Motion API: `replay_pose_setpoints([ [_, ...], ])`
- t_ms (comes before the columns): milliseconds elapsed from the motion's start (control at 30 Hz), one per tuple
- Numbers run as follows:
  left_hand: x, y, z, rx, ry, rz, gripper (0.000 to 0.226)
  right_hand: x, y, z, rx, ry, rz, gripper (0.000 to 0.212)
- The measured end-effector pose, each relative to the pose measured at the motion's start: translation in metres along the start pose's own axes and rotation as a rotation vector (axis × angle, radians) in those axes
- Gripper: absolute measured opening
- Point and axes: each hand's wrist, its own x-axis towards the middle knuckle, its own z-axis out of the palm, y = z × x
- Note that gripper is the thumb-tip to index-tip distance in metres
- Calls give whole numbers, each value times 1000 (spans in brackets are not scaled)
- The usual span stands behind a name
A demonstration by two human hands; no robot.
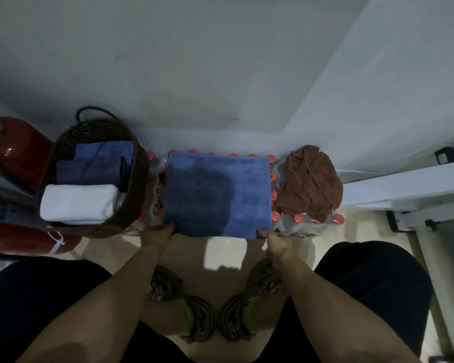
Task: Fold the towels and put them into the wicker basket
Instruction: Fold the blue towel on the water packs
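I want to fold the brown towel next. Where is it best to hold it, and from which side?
Take the brown towel from above, at the loose fold on top of the heap. It lies crumpled on the bottle packs, showing no clear corner; lifting should let an edge hang free.

Fingers of the left hand tucked under the near edge of the blue towel, out of sight. Same for the right hand at the other near corner. Most of the bottles covered by that towel and by the brown towel; only red caps peeking out. Writing on the bottle wrap too small to read. Bottom of the wicker basket hidden under the folded towels. Red tank on the left cut off by the picture's edge. Shoes partly behind the arms. Dark and blurry near the white frame on the right.
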Motion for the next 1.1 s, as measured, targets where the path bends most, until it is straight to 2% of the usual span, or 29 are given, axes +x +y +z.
replay_pose_setpoints([
  [100, -1, 0, 2, 24, -17, 24, 29, 5, 4, 7, 7, -13, -29, 31],
  [233, -6, 3, 4, 97, 13, 79, 32, 7, 0, 8, -95, 38, -146, 19],
  [333, -7, 5, 4, 13, 28, 65, 34, 4, 2, 8, -78, 43, -160, 21],
  [467, -13, 8, 5, -92, -9, 20, 27, -1, 1, 11, -221, 33, -211, 25],
  [567, -16, 9, 7, -91, -17, -17, 19, -5, -1, 12, -200, 80, -230, 28],
  [667, -20, 11, 4, -113, 12, -39, 13, -10, -5, 9, -99, 114, -180, 23],
  [800, -24, 12, 0, -107, 53, -74, 26, -18, -9, 1, -75, 151, -152, 14],
  [900, -29, 17, -2, -76, 52, -89, 44, -22, -13, -8, -139, 192, -153, 23],
  [967, -31, 21, -4, -53, 46, -90, 48, -28, -19, -12, -205, 156, -135, 23],
  [1033, -32, 24, -7, -74, -9, -95, 39, -34, -24, -16, -291, 144, -151, 22],
  [1100, -42, 30, -12, -56, -73, -63, 17, -40, -28, -19, -378, 166, -203, 25],
])
